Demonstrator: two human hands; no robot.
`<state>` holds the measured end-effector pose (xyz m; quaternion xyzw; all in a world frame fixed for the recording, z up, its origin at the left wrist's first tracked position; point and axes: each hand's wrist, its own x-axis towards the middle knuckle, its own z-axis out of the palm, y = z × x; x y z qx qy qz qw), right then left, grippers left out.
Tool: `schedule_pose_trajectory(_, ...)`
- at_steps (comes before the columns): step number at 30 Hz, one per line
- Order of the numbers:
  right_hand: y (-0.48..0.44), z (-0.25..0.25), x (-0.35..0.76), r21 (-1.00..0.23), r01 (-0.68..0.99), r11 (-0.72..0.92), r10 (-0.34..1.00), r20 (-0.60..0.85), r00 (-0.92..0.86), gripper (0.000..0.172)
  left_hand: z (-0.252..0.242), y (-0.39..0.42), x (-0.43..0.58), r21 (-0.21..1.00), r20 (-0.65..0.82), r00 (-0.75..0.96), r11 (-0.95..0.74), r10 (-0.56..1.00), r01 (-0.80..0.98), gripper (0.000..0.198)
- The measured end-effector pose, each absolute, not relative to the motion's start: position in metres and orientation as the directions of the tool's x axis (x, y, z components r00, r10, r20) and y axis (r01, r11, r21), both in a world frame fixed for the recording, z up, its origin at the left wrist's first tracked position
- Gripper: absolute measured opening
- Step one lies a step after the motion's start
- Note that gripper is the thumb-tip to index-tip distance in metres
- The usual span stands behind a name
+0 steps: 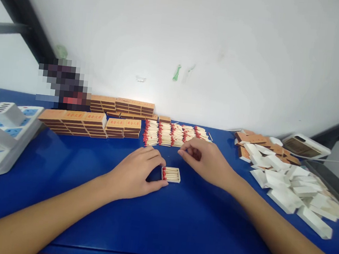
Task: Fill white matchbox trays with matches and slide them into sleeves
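Red printed characters mark the tops of the stacked matchboxes (73, 116) at the back of the blue worktop (177, 225), but they are too small and blurred to read.

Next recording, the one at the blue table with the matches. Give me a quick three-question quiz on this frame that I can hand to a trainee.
1. Multiple choice: what is the left hand touching?
A) the open tray of matches
B) the power strip
C) an orange sleeve

2. True or false: the stacked orange matchboxes stand to the left of the rows of loose matches.

3. Fill in the blank: the heap of empty white trays lies on the person's ____ side.

Key: 1 A; 2 true; 3 right.
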<state>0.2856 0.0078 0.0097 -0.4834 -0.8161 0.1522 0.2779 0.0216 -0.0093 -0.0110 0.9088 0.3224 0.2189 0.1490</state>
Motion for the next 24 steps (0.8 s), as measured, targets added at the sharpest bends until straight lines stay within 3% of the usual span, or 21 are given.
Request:
schedule_pose_trajectory(3, 0.04, 0.025, 0.281, -0.535, 0.759, 0.37, 0.928, 0.24, -0.283, 0.018, -0.013, -0.009, 0.02, 0.401, 0.309, 0.689, -0.747, 0.656, 0.531, 0.038)
schedule_pose_trajectory(6, 0.077, 0.045, 0.265, -0.634, 0.769, 0.075, 0.996, 0.019, -0.082, 0.026, -0.013, -0.008, 0.02, 0.403, 0.306, 0.694, -0.749, 0.651, 0.526, 0.033)
schedule_pose_trajectory(10, 0.126, 0.054, 0.237, -0.622, 0.776, -0.108, 0.989, -0.149, 0.019, 0.035, -0.013, -0.006, 0.019, 0.42, 0.3, 0.688, -0.739, 0.661, 0.527, 0.027)
schedule_pose_trajectory(15, 0.156, 0.039, 0.215, -0.587, 0.785, -0.2, 0.972, -0.221, 0.082, 0.031, -0.013, -0.002, 0.016, 0.417, 0.33, 0.664, -0.735, 0.671, 0.535, 0.028)
schedule_pose_trajectory(20, 0.16, 0.037, 0.208, -0.61, 0.746, -0.267, 0.953, -0.283, 0.11, 0.043, -0.012, -0.001, 0.015, 0.414, 0.333, 0.663, -0.736, 0.671, 0.536, 0.029)
schedule_pose_trajectory(24, 0.146, 0.053, 0.216, -0.692, 0.687, -0.222, 0.973, -0.199, 0.113, 0.031, -0.01, -0.001, 0.016, 0.404, 0.343, 0.661, -0.74, 0.668, 0.538, 0.027)
